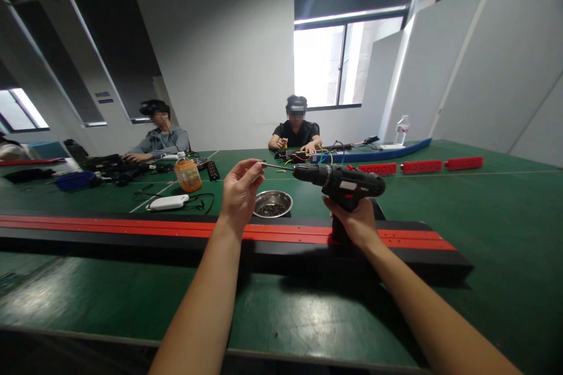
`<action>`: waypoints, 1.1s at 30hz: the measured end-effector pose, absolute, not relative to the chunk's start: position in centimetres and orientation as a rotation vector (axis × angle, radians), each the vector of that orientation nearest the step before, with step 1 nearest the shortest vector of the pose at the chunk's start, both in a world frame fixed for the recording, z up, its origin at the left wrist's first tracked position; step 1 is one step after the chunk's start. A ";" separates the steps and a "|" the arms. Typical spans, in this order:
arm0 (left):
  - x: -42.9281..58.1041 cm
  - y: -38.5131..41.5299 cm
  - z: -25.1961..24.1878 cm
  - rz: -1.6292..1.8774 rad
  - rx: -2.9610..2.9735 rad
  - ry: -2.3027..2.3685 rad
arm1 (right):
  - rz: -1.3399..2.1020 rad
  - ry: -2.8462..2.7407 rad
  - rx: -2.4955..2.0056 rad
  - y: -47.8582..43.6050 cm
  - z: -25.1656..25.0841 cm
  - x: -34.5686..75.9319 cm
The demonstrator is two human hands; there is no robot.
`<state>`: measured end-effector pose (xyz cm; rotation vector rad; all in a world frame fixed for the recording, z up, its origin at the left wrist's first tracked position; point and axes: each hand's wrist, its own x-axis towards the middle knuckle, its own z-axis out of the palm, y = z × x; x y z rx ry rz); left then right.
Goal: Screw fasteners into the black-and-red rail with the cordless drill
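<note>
At green table [497,217] | left hand [240,188]: bit [280,167] | right hand [358,221]: drill [336,179], label [348,186] illegible

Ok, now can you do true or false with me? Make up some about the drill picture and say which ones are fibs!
1. The right grip holds the drill. True.
2. The metal bowl has small dark pieces in it. True.
3. The left grip is inside the bowl. False: it is up at the tip of the drill's bit.
4. The long bar is red and black. True.
5. The orange bottle lies on its side. False: it stands upright.
</note>
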<state>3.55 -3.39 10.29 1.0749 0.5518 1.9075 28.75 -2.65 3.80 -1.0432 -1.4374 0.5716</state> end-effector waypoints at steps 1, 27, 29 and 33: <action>3.6 -3.4 10.2 1.906 1.065 0.541 | 0.564 -1.437 -1.039 -2.7 3.9 28.7; 4.1 -3.6 9.6 2.028 1.129 0.579 | 0.459 -1.418 -1.132 -2.8 3.8 28.4; 4.0 -3.5 9.5 2.046 1.129 0.602 | 0.430 -1.430 -1.151 -2.8 3.8 28.3; 3.2 -3.0 8.7 2.089 1.093 0.679 | 0.371 -1.442 -1.123 -2.7 3.8 28.5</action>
